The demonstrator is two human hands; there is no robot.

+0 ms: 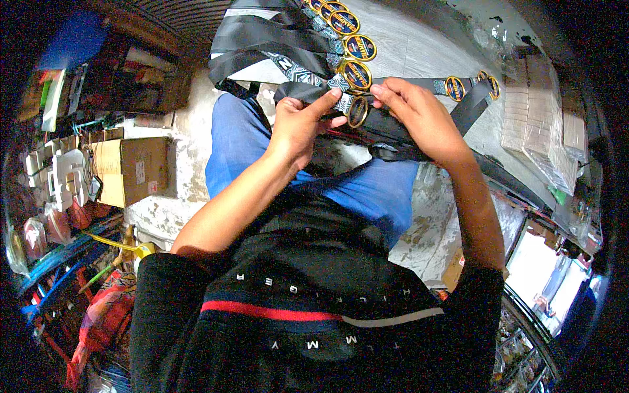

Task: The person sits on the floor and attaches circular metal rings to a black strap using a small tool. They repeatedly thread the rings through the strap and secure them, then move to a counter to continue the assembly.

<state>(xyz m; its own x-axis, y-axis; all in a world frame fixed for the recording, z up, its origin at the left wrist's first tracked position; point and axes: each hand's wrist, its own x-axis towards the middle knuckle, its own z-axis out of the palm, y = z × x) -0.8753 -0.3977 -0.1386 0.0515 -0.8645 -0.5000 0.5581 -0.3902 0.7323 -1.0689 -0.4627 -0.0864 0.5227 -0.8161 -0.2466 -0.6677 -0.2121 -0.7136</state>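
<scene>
My left hand (298, 128) pinches the patterned end of a black ribbon (343, 103) between thumb and fingers. From that end hangs a round gold-rimmed medal (357, 111) with a dark face. Just right of it, my right hand (419, 119) is closed, thumb against forefinger, at the black ribbon beside the medal. What lies between those fingertips is too small to make out. Beyond my hands, several more medals (356, 74) overlap in a row, their black ribbons (272, 39) spread to the left. Further right lie other gold-rimmed medals (455, 88) on black ribbons.
The medals lie on a pale grey surface (419, 49) above my lap. Wrapped stacks of flat pale pieces (534, 111) stand at the right. At the left are a cardboard box (134, 171) and a cluttered blue rack (49, 262). A yellow-handled object (118, 243) sticks out there.
</scene>
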